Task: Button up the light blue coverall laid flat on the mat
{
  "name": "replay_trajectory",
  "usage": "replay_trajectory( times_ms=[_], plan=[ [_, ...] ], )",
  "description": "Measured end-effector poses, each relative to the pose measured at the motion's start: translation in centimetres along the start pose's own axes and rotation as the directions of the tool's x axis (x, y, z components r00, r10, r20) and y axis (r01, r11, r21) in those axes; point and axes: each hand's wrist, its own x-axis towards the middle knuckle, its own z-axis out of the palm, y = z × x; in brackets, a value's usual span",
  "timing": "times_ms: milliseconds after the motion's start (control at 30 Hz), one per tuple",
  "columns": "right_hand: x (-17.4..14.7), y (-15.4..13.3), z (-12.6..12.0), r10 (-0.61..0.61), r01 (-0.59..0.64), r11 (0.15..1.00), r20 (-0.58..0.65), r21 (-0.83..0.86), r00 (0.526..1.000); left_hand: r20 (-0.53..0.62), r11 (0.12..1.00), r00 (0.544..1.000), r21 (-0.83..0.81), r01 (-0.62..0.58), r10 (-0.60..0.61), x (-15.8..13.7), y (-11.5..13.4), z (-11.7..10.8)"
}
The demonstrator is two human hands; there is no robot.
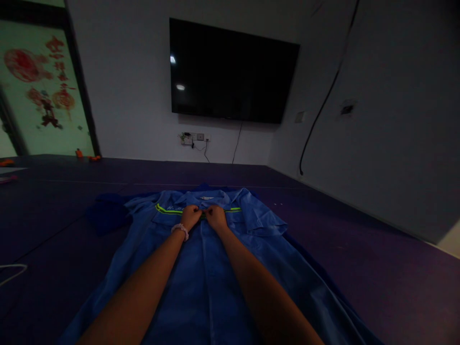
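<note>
A blue short-sleeved work shirt (187, 282) with yellow-green stripes lies spread on the floor, its collar away from me. My left hand (190, 216), with a scrunchie (180, 231) at the wrist, pinches the front placket just below the collar. Close beside it, my right hand (215, 217) pinches the same placket from the other side. The fingertips nearly meet, and any button between them is too small to make out. Darker blue cloth (109, 213) shows beneath the shirt at the left and behind the collar.
The purple floor (377, 278) runs to the walls. A large television (233, 72) hangs ahead above sockets (196, 137). A black cable (319, 115) hangs down the right wall. Small orange things (94, 158) lie by the door (43, 86); a white cord (16, 266) lies at left.
</note>
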Motion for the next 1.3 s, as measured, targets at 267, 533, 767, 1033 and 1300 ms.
replay_trajectory(
  times_ms=[267, 533, 767, 1033, 1300],
  plan=[
    [-0.04, 0.20, 0.24, -0.006, 0.006, 1.000, -0.001, 0.010, 1.000, 0.052, 0.998, 0.998, -0.040, 0.041, -0.039, 0.08, -0.12, -0.13],
    [-0.14, 0.06, 0.18, 0.007, -0.007, 1.000, -0.006, 0.007, 1.000, 0.099, 0.991, 0.994, -0.125, 0.046, -0.034, -0.07, -0.29, -0.15],
    [-0.25, -0.14, -0.01, 0.010, -0.010, 1.000, 0.010, -0.011, 1.000, 0.098, 0.984, 0.995, -0.171, 0.043, -0.027, -0.13, -0.25, 0.02],
    [-0.43, -0.12, 0.05, 0.019, -0.017, 0.999, 0.036, -0.036, 0.999, 0.089, 0.989, 0.996, -0.146, 0.002, 0.011, -0.21, -0.17, 0.00],
    [-0.31, -0.11, 0.03, 0.015, -0.014, 0.999, 0.036, -0.047, 0.999, 0.031, 0.993, 0.994, -0.053, -0.105, 0.107, -0.26, -0.14, -0.06]
  ],
)
